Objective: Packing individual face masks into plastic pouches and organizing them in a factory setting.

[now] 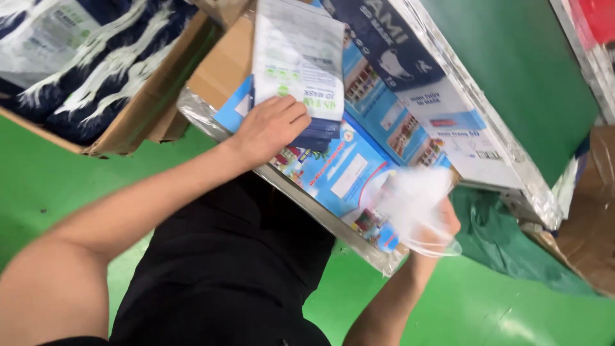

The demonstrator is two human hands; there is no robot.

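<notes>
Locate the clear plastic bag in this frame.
In the head view, the clear plastic bag is at right of centre, held in the right hand, at the near edge of the blue printed sheet.
</notes>
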